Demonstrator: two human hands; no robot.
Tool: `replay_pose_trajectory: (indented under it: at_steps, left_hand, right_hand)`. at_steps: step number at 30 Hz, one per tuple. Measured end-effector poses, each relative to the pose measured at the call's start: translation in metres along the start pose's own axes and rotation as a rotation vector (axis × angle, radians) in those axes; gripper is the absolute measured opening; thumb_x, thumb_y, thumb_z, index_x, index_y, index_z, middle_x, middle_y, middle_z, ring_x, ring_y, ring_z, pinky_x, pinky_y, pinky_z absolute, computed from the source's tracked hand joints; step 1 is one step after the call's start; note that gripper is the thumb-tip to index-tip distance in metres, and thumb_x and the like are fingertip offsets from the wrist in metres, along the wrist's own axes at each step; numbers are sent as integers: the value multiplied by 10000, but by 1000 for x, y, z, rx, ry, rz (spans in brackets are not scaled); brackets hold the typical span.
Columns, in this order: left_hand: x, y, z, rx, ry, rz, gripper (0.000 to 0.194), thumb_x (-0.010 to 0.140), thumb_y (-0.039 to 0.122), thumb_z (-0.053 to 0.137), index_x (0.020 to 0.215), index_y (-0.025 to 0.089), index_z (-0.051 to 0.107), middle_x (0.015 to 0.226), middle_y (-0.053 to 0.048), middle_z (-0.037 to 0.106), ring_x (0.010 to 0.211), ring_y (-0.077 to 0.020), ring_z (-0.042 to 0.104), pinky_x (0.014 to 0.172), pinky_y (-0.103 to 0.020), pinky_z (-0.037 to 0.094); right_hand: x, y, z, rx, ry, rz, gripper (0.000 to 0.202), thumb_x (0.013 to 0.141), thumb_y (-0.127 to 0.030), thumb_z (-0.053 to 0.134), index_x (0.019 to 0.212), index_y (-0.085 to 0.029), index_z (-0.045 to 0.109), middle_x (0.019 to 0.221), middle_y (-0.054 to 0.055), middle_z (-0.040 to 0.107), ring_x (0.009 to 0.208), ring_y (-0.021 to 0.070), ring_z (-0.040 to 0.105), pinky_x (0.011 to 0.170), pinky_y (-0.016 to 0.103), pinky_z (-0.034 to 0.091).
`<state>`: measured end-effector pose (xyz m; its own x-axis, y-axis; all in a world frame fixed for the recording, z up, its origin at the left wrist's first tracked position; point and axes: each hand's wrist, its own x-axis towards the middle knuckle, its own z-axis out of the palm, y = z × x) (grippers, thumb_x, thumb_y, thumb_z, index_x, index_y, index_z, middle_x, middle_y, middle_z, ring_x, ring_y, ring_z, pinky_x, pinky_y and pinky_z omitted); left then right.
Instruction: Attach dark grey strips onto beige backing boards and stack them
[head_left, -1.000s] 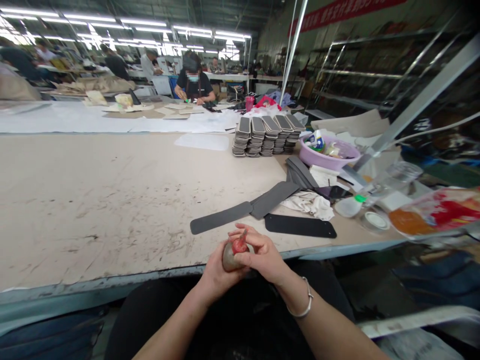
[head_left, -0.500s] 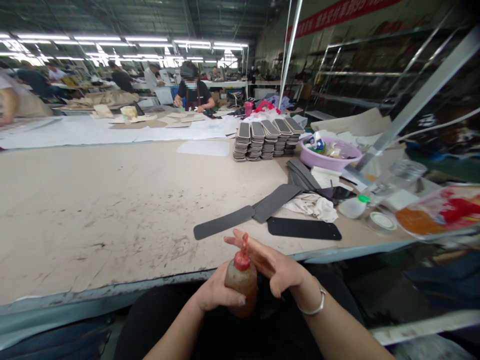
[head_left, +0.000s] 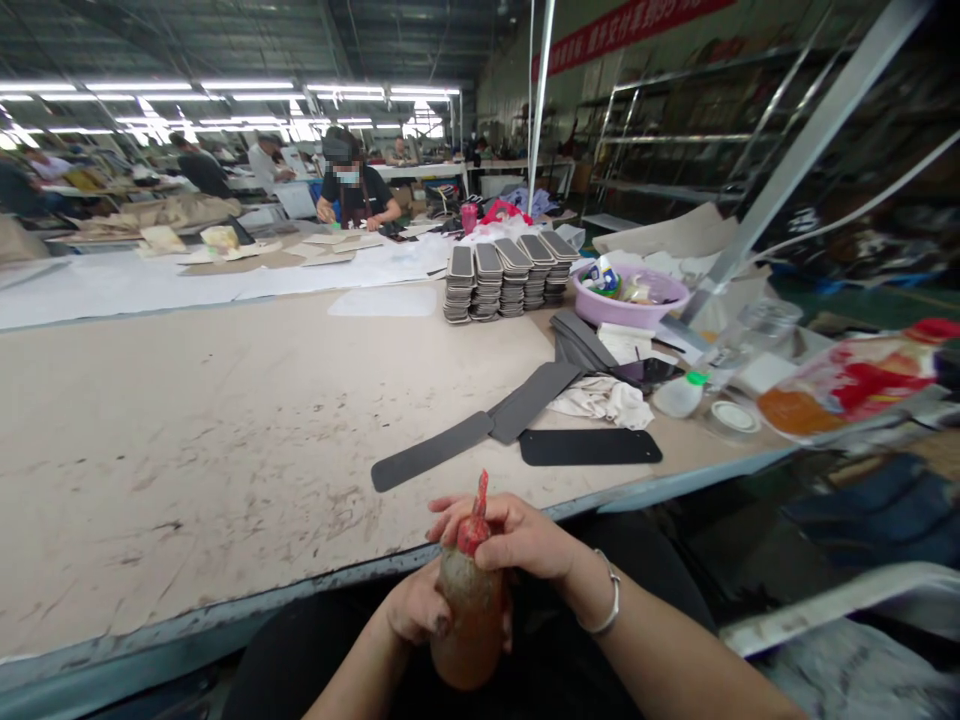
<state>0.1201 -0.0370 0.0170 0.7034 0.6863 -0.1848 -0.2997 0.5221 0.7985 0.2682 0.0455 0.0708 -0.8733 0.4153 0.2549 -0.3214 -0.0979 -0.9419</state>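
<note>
A squeeze bottle (head_left: 466,635) of brownish liquid stands nearly upright over my lap, its red nozzle cap (head_left: 472,533) on top. My left hand (head_left: 420,606) is wrapped round the bottle's body. Around the cap, the thumb and fingers of my right hand (head_left: 517,535) are closed. On the table just beyond lie a long grey strip (head_left: 431,452), grey pieces (head_left: 534,402) overlapping it, and a black strip (head_left: 592,447) with small holes at its ends.
Several stacks of grey pieces (head_left: 510,280) stand beside a purple basin (head_left: 630,305). A white cloth (head_left: 604,400), a small green-capped bottle (head_left: 681,395) and a large bottle with a red label (head_left: 855,385) lie to the right. Across the table a person (head_left: 356,190) works.
My right hand has closed from an open pose onto the red cap. The bottle has shifted slightly down and left in view, and my head has turned a little to the right.
</note>
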Motion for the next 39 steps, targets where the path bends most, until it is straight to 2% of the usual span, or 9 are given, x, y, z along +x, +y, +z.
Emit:
replay_pose_trajectory:
  at_steps: [3,7,14,20,26,31,34,37,39]
  left_hand:
    - [-1,-1,-5,129,83,93,676,437,576,738,942,149,599,828,-97,622,762,-261,586,698,-375,457]
    - [0,1,-8,281,259,219,606,545,493,721,1007,142,543,838,-81,605,769,-236,572,686,-339,459]
    - [8,7,-3,583,572,319,533,583,427,706,998,130,551,908,-73,612,818,-232,574,707,-315,472]
    - [20,0,3,697,963,256,623,561,369,688,1111,147,498,930,-71,638,813,-246,618,695,-336,506]
    - [28,1,14,743,1201,189,602,544,324,656,1100,153,497,857,-56,658,765,-243,636,648,-325,510]
    - [31,-3,17,816,1288,263,589,589,368,625,1115,155,471,913,-86,650,813,-255,632,665,-334,499]
    - [31,-4,15,808,1303,230,574,592,382,634,1089,145,472,873,-87,645,784,-259,626,657,-342,489]
    - [27,0,9,738,1198,251,536,586,365,661,1047,158,484,873,-62,640,783,-240,613,669,-330,481]
    - [23,4,6,686,1030,294,512,598,367,678,1031,163,495,901,-54,634,799,-225,602,693,-322,476]
  right_hand:
    - [0,1,0,-42,54,-4,293,726,-402,654,934,-197,679,1048,65,630,1180,245,425,1039,415,235]
    - [-2,4,-1,-78,118,-17,261,759,-367,629,950,-193,667,1087,73,618,1218,240,385,1033,425,243]
    - [-4,11,2,-212,273,-18,241,768,-325,621,951,-170,647,1114,88,601,1224,236,384,1016,409,282]
    - [-1,17,8,-406,464,-19,193,767,-254,604,943,-183,641,1098,71,607,1153,219,460,997,382,327]
    - [1,25,15,-538,580,-25,212,749,-234,606,954,-185,627,1119,75,602,1184,224,438,1011,396,329]
    - [4,29,19,-664,632,-103,207,760,-229,587,960,-178,611,1084,79,605,1181,217,440,1043,393,298]
    - [6,34,16,-714,663,-123,256,762,-257,591,1003,-172,608,1106,91,595,1194,226,425,1061,408,263]
    - [6,35,9,-597,580,-33,410,780,-316,585,1162,-173,548,1251,109,514,1249,245,357,1056,441,245]
    - [3,32,4,-430,459,50,594,794,-353,578,1325,-172,383,1336,138,425,1219,252,393,1025,453,280]
